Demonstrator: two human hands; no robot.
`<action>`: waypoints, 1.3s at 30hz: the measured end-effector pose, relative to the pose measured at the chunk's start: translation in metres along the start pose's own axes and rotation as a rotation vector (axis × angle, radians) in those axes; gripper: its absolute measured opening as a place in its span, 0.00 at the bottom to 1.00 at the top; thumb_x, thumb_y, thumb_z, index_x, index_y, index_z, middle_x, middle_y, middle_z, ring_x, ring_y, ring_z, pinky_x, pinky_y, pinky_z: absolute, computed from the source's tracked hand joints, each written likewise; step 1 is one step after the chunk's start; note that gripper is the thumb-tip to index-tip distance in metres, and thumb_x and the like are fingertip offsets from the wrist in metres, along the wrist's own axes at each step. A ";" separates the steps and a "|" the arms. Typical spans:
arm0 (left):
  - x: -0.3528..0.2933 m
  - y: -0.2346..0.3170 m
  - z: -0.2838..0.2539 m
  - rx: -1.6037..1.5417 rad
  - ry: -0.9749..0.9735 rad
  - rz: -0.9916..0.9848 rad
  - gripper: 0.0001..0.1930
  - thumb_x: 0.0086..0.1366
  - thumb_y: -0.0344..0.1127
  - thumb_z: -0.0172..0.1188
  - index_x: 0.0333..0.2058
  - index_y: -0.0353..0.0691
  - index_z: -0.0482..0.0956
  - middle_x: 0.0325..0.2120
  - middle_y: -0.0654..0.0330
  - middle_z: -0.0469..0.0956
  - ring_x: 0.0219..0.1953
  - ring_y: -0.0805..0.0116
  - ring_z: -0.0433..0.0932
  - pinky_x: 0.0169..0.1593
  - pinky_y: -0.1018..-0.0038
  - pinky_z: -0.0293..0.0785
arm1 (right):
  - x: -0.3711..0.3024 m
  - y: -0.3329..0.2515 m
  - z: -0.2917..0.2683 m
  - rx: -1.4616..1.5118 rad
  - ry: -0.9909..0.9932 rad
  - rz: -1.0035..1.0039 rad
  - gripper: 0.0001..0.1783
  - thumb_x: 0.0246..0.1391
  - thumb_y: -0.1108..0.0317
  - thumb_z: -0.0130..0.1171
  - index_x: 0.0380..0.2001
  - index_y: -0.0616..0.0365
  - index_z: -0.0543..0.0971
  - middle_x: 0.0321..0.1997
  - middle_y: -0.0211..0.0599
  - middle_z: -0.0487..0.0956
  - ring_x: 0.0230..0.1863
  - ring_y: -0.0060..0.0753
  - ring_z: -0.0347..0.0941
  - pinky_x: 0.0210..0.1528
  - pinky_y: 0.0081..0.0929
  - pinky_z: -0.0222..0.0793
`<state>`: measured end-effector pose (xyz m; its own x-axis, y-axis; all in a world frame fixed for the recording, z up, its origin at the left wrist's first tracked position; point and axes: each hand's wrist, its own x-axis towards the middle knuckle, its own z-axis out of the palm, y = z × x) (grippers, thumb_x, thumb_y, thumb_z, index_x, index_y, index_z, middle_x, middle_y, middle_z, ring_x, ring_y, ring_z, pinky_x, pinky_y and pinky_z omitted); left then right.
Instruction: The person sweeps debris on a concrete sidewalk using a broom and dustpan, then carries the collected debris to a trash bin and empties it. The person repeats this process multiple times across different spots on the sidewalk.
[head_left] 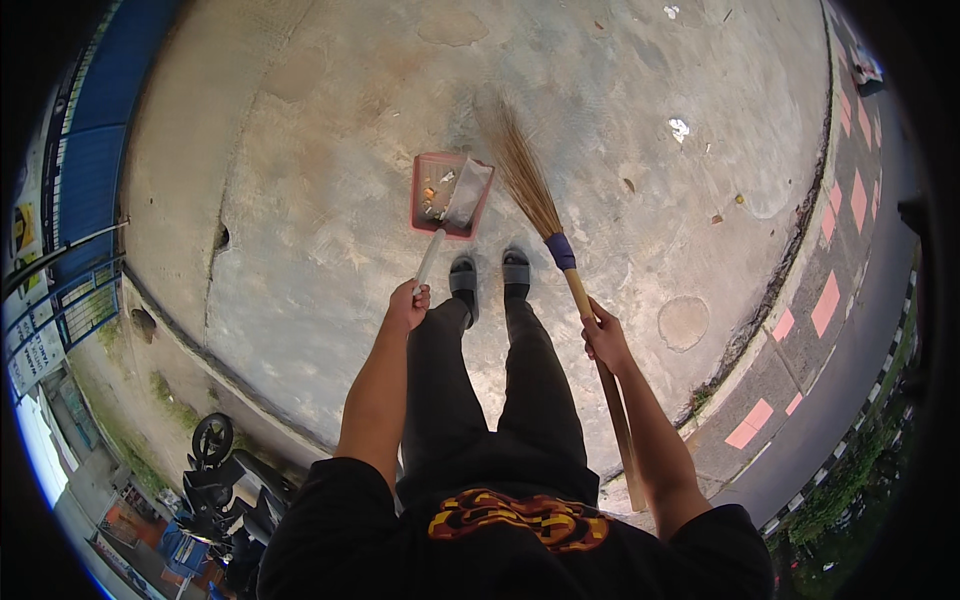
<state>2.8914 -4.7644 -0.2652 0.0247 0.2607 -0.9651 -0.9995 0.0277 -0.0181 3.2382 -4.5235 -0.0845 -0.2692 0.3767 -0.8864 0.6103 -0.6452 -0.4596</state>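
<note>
Lettering on a banner (pixel 36 350) at the left edge of the frame
The white banner, beside a blue fence (pixel 92 308), bore rows of dark letters, small and tilted. Just above it, a pale sign (pixel 25 228) with a yellow patch was too blurred to read. At bottom centre, a black shirt (pixel 640 572) carried a red, orange and yellow print (pixel 520 518); whether it spelled anything was unclear.

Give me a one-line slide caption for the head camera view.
Left hand gripping a red dustpan holding litter, right hand gripping a long-handled broom, over concrete ground.
</note>
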 end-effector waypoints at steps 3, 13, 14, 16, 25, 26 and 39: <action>-0.014 0.024 -0.005 -0.068 0.000 -0.041 0.07 0.75 0.34 0.43 0.38 0.37 0.59 0.26 0.61 0.66 0.18 0.78 0.59 0.19 0.82 0.57 | 0.021 -0.030 0.034 -0.136 0.017 -0.078 0.29 0.68 0.64 0.54 0.71 0.51 0.65 0.18 0.24 0.67 0.12 0.17 0.62 0.14 0.22 0.62; 0.029 0.160 -0.051 -0.051 0.137 0.030 0.09 0.73 0.32 0.43 0.45 0.33 0.57 0.25 0.59 0.65 0.18 0.76 0.60 0.19 0.79 0.58 | 0.160 -0.141 0.203 -0.684 0.137 -0.237 0.28 0.59 0.61 0.59 0.63 0.51 0.72 0.43 0.53 0.83 0.46 0.57 0.81 0.48 0.45 0.76; 0.041 0.176 -0.056 -0.075 0.137 0.002 0.10 0.73 0.31 0.45 0.45 0.32 0.56 0.25 0.59 0.66 0.19 0.76 0.61 0.19 0.80 0.59 | 0.175 -0.153 0.221 -0.734 0.130 -0.262 0.25 0.62 0.61 0.56 0.62 0.51 0.72 0.41 0.51 0.84 0.40 0.52 0.83 0.43 0.43 0.78; 0.066 0.204 -0.061 -0.043 0.191 0.000 0.09 0.72 0.30 0.45 0.44 0.32 0.59 0.24 0.59 0.66 0.18 0.75 0.60 0.20 0.78 0.59 | 0.206 -0.174 0.257 -0.720 0.127 -0.242 0.25 0.64 0.62 0.54 0.63 0.52 0.71 0.30 0.42 0.81 0.25 0.38 0.78 0.29 0.36 0.75; 0.127 0.282 -0.065 0.013 0.211 -0.035 0.10 0.70 0.29 0.46 0.43 0.29 0.59 0.25 0.59 0.66 0.20 0.75 0.63 0.20 0.81 0.60 | 0.219 -0.136 0.330 -0.888 0.114 0.022 0.25 0.66 0.61 0.49 0.64 0.52 0.71 0.22 0.37 0.77 0.16 0.29 0.74 0.17 0.31 0.70; 0.127 0.289 -0.063 -0.015 0.198 -0.040 0.10 0.70 0.29 0.47 0.43 0.28 0.59 0.25 0.58 0.66 0.20 0.75 0.63 0.20 0.81 0.60 | 0.192 -0.124 0.324 -0.769 0.049 0.020 0.25 0.66 0.61 0.50 0.65 0.51 0.71 0.22 0.35 0.76 0.15 0.27 0.73 0.17 0.29 0.69; 0.082 0.266 -0.110 0.116 0.143 -0.013 0.08 0.72 0.30 0.46 0.43 0.33 0.60 0.25 0.59 0.67 0.19 0.74 0.60 0.21 0.77 0.59 | 0.019 -0.068 0.285 -0.588 0.171 -0.031 0.30 0.63 0.63 0.58 0.67 0.53 0.69 0.30 0.41 0.81 0.27 0.32 0.79 0.34 0.33 0.75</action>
<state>2.6250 -4.8420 -0.3777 0.0260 0.1199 -0.9924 -0.9897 0.1431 -0.0087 2.9793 -4.6617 -0.0859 -0.2002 0.5220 -0.8291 0.9260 -0.1755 -0.3341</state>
